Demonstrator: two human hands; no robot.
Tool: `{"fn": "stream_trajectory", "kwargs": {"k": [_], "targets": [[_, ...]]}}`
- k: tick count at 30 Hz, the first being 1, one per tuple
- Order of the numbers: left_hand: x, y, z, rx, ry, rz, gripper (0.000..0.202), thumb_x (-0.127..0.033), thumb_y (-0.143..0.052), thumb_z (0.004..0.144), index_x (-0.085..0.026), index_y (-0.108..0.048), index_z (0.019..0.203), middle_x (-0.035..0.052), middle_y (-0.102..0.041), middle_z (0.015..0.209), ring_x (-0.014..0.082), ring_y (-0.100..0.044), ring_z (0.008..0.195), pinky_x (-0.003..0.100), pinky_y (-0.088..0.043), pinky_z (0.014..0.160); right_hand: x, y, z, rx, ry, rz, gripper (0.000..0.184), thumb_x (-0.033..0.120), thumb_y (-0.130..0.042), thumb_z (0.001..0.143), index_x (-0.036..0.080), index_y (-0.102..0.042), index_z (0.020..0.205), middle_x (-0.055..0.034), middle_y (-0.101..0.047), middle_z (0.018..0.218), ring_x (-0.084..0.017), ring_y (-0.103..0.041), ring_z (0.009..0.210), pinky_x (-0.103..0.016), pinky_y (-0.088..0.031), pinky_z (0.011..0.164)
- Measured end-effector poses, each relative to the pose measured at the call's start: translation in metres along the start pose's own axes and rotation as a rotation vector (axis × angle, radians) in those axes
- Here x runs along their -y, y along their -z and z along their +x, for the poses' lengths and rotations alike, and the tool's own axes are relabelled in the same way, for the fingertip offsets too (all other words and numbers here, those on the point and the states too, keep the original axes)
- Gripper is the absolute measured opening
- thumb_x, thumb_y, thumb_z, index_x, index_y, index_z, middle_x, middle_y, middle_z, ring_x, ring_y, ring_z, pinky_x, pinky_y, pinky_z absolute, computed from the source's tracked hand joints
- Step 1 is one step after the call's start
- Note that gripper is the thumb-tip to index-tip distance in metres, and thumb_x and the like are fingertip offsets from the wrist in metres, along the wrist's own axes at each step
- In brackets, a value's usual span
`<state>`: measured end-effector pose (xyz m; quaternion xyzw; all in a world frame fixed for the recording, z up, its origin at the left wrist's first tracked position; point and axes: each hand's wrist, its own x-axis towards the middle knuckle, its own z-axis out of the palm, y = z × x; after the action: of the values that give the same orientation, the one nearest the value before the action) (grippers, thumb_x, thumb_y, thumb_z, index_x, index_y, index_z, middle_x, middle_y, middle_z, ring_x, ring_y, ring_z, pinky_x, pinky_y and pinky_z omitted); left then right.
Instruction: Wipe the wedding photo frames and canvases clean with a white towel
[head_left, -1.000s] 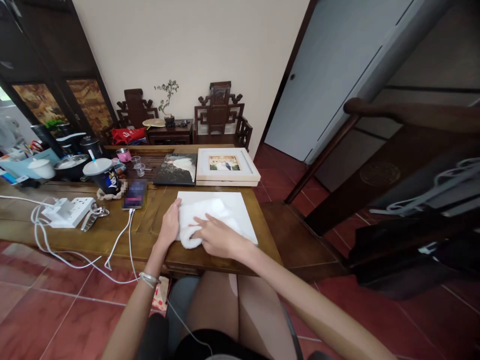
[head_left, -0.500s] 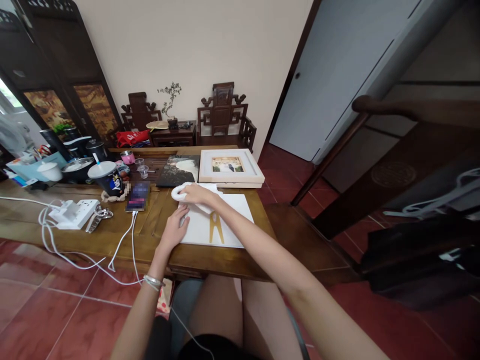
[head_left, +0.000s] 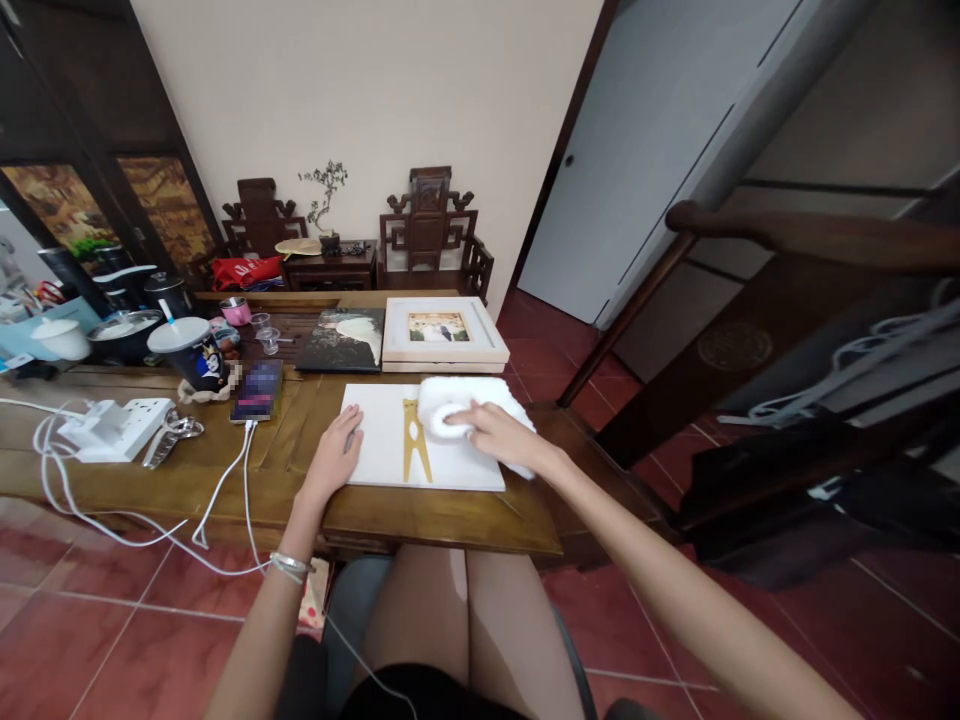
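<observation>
A white flat board (head_left: 382,450) lies on the wooden table (head_left: 225,470) in front of me, with a tan stand piece (head_left: 414,452) on its middle. My left hand (head_left: 334,458) rests flat with fingers apart on the board's left edge. Over the board's right part, my right hand (head_left: 501,433) presses down on a white fluffy cloth (head_left: 450,410), fingers closed on it.
Behind the board lie a pale framed photo (head_left: 444,331) and a dark photo print (head_left: 341,340). To the left are a phone (head_left: 257,391) on a white cable, a power strip (head_left: 112,428), a lidded cup (head_left: 187,350) and pots. A dark stair rail (head_left: 787,235) stands on the right.
My right hand has carried the cloth from the board's far left corner across to its right side. The left hand stays on the left edge. The tan stand piece shows fully.
</observation>
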<state>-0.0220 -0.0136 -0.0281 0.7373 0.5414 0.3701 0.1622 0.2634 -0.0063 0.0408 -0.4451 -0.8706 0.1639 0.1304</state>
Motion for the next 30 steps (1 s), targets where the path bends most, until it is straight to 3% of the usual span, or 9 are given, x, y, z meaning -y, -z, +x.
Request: {"fn": "stream_trajectory", "kwargs": {"k": [4,7,9,13,16,20,24,30], "targets": [[0.002,-0.001,0.000,-0.006,-0.010,0.006,0.041,-0.030,-0.043,0.089,-0.015,-0.061,0.122,0.0116,-0.053,0.138,0.0239,-0.044,0.133,0.046,-0.030,0.114,0.017,-0.007,-0.052,0.017,0.093,0.009,0.057,0.002,-0.038,0.066,0.023,-0.069,0.108,-0.0001,-0.066,0.121,-0.024,-0.049,0.127,-0.043,-0.036,0.108],[0.002,-0.001,0.001,-0.001,-0.014,0.005,0.041,-0.030,-0.043,0.089,-0.014,-0.061,0.123,0.0116,-0.053,0.138,0.0237,-0.043,0.134,0.046,-0.030,0.114,0.013,-0.009,-0.063,0.040,0.065,0.001,0.056,0.003,-0.039,0.067,0.024,-0.068,0.111,-0.0002,-0.062,0.128,-0.025,-0.045,0.131,-0.044,-0.039,0.105],[0.002,-0.001,0.001,0.006,-0.014,0.007,0.042,-0.030,-0.043,0.089,-0.014,-0.060,0.123,0.0120,-0.052,0.139,0.0238,-0.043,0.134,0.046,-0.030,0.114,0.003,-0.010,-0.053,0.017,0.028,-0.004,0.055,0.004,-0.039,0.070,0.023,-0.067,0.113,-0.0014,-0.063,0.125,-0.025,-0.048,0.127,-0.044,-0.039,0.105],[0.000,0.001,0.000,0.013,-0.007,0.015,0.042,-0.030,-0.043,0.089,-0.014,-0.060,0.123,0.0124,-0.052,0.139,0.0238,-0.044,0.133,0.046,-0.030,0.114,-0.018,-0.006,-0.005,-0.045,0.035,-0.014,0.054,0.004,-0.038,0.072,0.020,-0.068,0.113,-0.0019,-0.071,0.110,-0.023,-0.061,0.109,-0.041,-0.036,0.107],[-0.001,0.003,0.000,0.017,-0.003,0.028,0.042,-0.030,-0.043,0.089,-0.013,-0.060,0.123,0.0137,-0.052,0.138,0.0238,-0.044,0.133,0.045,-0.030,0.114,-0.027,0.000,0.028,-0.077,0.037,-0.015,0.053,0.004,-0.038,0.072,0.020,-0.069,0.113,-0.0030,-0.071,0.111,-0.024,-0.062,0.106,-0.037,-0.042,0.100],[-0.001,0.003,0.001,0.018,0.005,0.036,0.042,-0.031,-0.043,0.089,-0.012,-0.060,0.123,0.0139,-0.053,0.138,0.0241,-0.044,0.133,0.045,-0.031,0.114,-0.028,-0.001,0.038,-0.098,0.054,-0.019,0.053,0.003,-0.038,0.070,0.016,-0.069,0.112,-0.0057,-0.069,0.115,-0.026,-0.062,0.107,-0.037,-0.042,0.099],[-0.001,0.003,0.000,0.014,0.013,0.030,0.043,-0.030,-0.043,0.088,-0.010,-0.060,0.122,0.0160,-0.052,0.138,0.0247,-0.044,0.133,0.043,-0.030,0.114,-0.011,-0.007,0.001,-0.067,0.097,-0.017,0.055,0.001,-0.038,0.067,0.018,-0.070,0.108,-0.0035,-0.073,0.106,-0.023,-0.066,0.099,-0.044,-0.030,0.111],[-0.001,0.001,0.000,0.017,-0.002,0.030,0.042,-0.030,-0.042,0.090,-0.013,-0.059,0.123,0.0134,-0.051,0.140,0.0235,-0.043,0.134,0.045,-0.029,0.115,0.031,0.002,-0.077,0.087,0.168,0.060,0.056,-0.003,-0.036,0.062,0.022,-0.070,0.098,-0.0026,-0.070,0.112,-0.023,-0.043,0.131,-0.045,-0.030,0.112]]}}
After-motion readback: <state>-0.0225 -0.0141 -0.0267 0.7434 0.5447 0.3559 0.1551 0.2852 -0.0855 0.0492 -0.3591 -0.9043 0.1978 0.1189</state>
